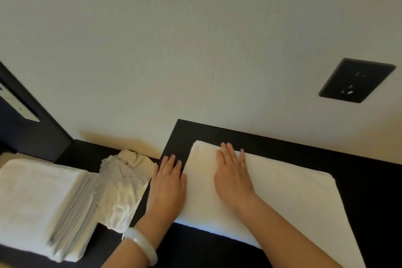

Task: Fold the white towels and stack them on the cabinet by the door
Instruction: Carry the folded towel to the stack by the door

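A white towel lies spread flat on the dark cabinet top against the wall. My right hand rests palm down on the towel's left part, fingers straight and together. My left hand lies flat at the towel's left edge, partly on the dark surface, with a pale bangle on its wrist. Neither hand grips anything. A stack of folded white towels sits on a lower dark surface at the left, with a crumpled white cloth between the stack and my left hand.
A pale wall rises right behind the cabinet, with a black wall socket at the upper right. A dark frame or door edge stands at the far left. The lower dark surface steps down left of the cabinet.
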The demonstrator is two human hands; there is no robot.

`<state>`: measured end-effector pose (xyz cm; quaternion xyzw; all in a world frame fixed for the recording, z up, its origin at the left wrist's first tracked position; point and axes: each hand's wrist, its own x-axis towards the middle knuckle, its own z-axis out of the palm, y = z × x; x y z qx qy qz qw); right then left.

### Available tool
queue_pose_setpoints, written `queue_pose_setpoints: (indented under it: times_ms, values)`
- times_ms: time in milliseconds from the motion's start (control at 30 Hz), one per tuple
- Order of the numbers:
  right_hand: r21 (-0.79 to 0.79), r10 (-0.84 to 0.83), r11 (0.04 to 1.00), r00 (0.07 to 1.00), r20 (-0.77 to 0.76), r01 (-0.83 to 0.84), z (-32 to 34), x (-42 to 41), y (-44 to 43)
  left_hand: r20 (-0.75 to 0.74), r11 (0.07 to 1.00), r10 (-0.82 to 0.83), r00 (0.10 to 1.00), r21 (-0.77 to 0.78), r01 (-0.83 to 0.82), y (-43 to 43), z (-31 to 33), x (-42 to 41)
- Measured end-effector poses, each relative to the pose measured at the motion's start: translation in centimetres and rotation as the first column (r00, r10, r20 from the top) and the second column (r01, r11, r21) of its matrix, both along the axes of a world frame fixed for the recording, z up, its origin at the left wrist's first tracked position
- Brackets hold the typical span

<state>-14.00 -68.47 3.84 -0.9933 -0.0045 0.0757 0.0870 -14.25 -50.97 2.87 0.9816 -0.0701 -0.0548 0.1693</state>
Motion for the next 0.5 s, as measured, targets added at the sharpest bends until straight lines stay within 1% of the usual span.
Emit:
queue_pose_setpoints:
  times_ms: [33,100,133,200,267,333,400,433,500]
  values:
    - [0.037,0.042,0.998,0.999,0.021,-0.042,0.3,0.4,1.0,0.005,0.998,0.021,1.0,-0.067,-0.02,0.1,0.2,-1.0]
    - [0.094,0.133,0.987,0.991,0.001,-0.132,0.4,1.0,2.8,0.004,0.983,0.069,0.998,-0.169,-0.068,0.4,0.6,-2.8]
    - [0.068,0.165,0.984,0.986,-0.02,-0.163,0.0,1.1,3.4,-0.01,0.976,0.093,0.996,-0.197,-0.093,0.7,0.8,-3.5]
    - [-0.03,0.168,0.985,0.985,-0.034,-0.169,-1.0,1.1,4.1,-0.056,0.967,0.111,0.992,-0.225,-0.121,1.4,1.1,-4.3]
    - [-0.073,0.155,0.985,0.988,-0.017,-0.155,-1.6,1.1,4.2,-0.103,0.974,0.078,0.992,-0.203,-0.098,2.1,1.1,-4.5]
    - [-0.075,0.156,0.985,0.988,0.001,-0.156,-1.9,1.2,4.2,-0.167,0.98,0.038,0.985,-0.188,-0.07,2.6,1.3,-4.4]
    - [-0.07,0.16,0.985,0.987,0.008,-0.159,-2.0,1.2,4.2,-0.19,0.98,0.022,0.981,-0.19,-0.059,3.3,1.6,-4.6]
    - [-0.07,0.159,0.985,0.987,0.011,-0.158,-2.0,1.2,4.1,-0.182,0.985,0.018,0.983,-0.166,-0.049,3.6,1.7,-4.8]
    - [-0.073,0.144,0.987,0.989,0.029,-0.142,-1.9,1.2,3.9,-0.158,0.999,0.005,0.987,-0.049,-0.013,3.9,1.9,-5.1]
